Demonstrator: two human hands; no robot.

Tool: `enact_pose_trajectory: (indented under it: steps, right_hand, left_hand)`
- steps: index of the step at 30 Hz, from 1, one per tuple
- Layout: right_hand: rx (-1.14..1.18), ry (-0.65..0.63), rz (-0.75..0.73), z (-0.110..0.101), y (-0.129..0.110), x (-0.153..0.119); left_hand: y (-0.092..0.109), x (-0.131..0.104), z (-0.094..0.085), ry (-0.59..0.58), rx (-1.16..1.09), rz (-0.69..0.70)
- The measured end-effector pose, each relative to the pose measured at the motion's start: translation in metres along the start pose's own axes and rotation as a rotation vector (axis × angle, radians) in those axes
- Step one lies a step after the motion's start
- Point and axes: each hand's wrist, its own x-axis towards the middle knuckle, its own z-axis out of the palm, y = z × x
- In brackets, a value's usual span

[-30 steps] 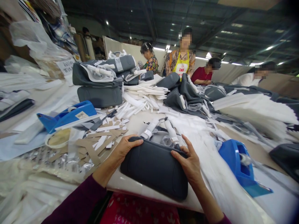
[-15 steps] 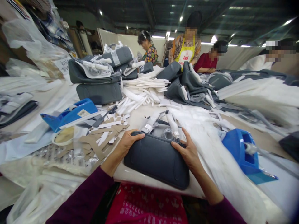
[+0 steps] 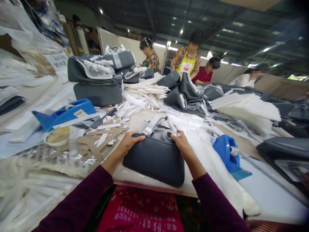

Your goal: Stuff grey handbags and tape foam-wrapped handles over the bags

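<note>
A dark blue-grey handbag (image 3: pixel 154 159) stands at the table's near edge, its flat panel towards me. My left hand (image 3: pixel 130 141) grips the bag's upper left corner, thumb on the front and fingers behind. At the upper right corner my right hand (image 3: pixel 182 143) is closed on the bag's edge, near the wrapped handle. The handle (image 3: pixel 148 129) rises behind the top edge, covered in clear and white wrapping. A coil of clear-wrapped strap (image 3: pixel 166 134) sits at the bag's opening. The bag's back is hidden.
Blue tape dispensers (image 3: pixel 69 112) (image 3: pixel 227 154) lie left and right. Cardboard strips (image 3: pixel 101 138) are strewn left of the bag. White foam rods (image 3: pixel 142 100) and stacked grey bags (image 3: pixel 98 95) lie beyond, with white foam sheets (image 3: pixel 246 109) at right. Several people work across the table.
My right hand has closed in around the bag's right corner, its fingers less spread. The view has swung right, so the bag and table appear shifted left. My left hand keeps its grip.
</note>
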Motion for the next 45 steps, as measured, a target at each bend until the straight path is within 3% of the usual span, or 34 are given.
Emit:
enact_pose_trajectory:
  steps: [3,6,9,12,17,26,33,45]
  right_hand:
    - [-0.133,0.126,-0.071,0.000,-0.005,-0.005]
    - [-0.412,0.259,-0.362,0.000,-0.031,-0.008]
    - [-0.532,0.042,-0.523,0.006,-0.060,-0.006]
    - [-0.532,-0.129,-0.404,0.019,-0.079,-0.003]
    - [-0.587,-0.158,-0.256,0.042,-0.092,0.002]
    - [-0.625,-0.085,-0.147,0.057,-0.096,0.011]
    - [-0.587,0.054,-0.057,0.065,-0.098,-0.002]
    - [-0.478,0.112,-0.105,0.066,-0.088,-0.009]
  left_hand:
    - [-0.002,0.000,-0.001,0.015,-0.012,0.013]
    - [-0.005,0.001,-0.002,-0.010,-0.036,0.024]
    - [-0.007,0.001,-0.003,-0.031,-0.059,0.029]
    - [-0.008,0.002,-0.003,-0.031,-0.059,0.042]
    - [-0.009,0.003,-0.004,-0.061,-0.119,0.062]
    - [-0.009,0.004,-0.004,-0.083,-0.165,0.019]
    - [-0.013,0.007,-0.006,-0.035,-0.060,0.104]
    - [-0.006,0.002,-0.009,-0.100,-0.009,0.124]
